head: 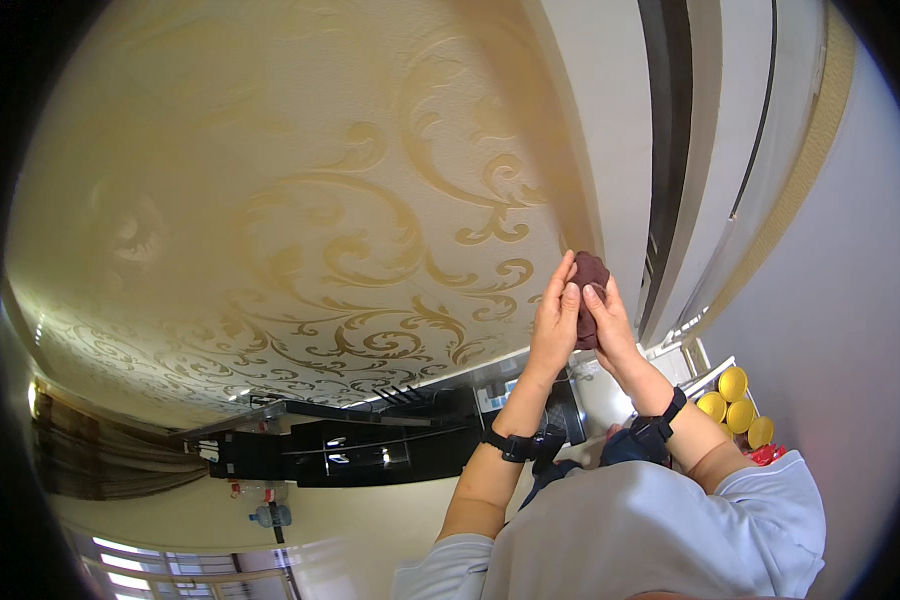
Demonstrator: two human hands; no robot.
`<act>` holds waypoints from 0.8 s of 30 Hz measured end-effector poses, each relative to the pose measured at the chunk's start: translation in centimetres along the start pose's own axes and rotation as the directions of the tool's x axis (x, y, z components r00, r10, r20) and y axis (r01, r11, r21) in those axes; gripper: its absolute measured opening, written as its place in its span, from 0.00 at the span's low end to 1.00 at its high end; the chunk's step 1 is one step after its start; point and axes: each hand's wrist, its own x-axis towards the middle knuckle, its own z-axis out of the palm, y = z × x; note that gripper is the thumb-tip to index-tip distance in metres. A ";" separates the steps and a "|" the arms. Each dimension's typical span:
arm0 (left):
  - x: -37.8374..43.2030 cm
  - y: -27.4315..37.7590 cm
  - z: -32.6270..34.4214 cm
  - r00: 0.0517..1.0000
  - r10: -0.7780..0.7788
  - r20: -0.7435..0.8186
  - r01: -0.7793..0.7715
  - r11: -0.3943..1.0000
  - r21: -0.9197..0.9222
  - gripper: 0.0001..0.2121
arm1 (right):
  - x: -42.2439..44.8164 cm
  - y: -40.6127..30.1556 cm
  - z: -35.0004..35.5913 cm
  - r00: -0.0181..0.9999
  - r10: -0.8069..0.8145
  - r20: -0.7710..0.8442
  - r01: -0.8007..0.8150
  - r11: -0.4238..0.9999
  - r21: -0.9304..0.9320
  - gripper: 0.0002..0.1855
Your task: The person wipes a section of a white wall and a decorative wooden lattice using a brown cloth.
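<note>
A crumpled dark maroon cloth (586,330) is held between my two hands, both raised in front of me. My left hand (555,319) presses on one side of it, thumb and fingers extended along the cloth. My right hand (610,319) grips the other side, its thumb lying on the cloth. Behind the hands is a wall with gold scrollwork wallpaper (375,255), beside the pale frame (607,112) of a doorway or window. Each wrist wears a black strap.
Black cabinets (382,454) run along the lower left, below the patterned wall. Several yellow round lids (733,383) are on a white rack at the right. A large blue plastic bottle (271,515) stands on the floor. A brown curtain (105,450) hangs far left.
</note>
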 end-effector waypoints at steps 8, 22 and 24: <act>-2.7 2.5 -4.5 0.956 0.265 -0.125 -0.243 0.955 0.169 0.23 | 3.9 -3.3 6.2 0.789 -0.601 0.131 0.597 0.699 -0.393 0.20; -14.1 3.7 -22.4 0.924 0.158 -0.347 -0.145 0.987 0.063 0.16 | 6.9 9.2 32.2 -0.011 -0.646 0.763 0.857 -0.400 -0.326 0.10; -15.2 3.4 -24.0 0.915 0.126 -0.383 -0.129 0.991 0.018 0.15 | 5.1 12.6 34.2 -0.135 -0.304 0.943 0.905 -0.425 -0.008 0.09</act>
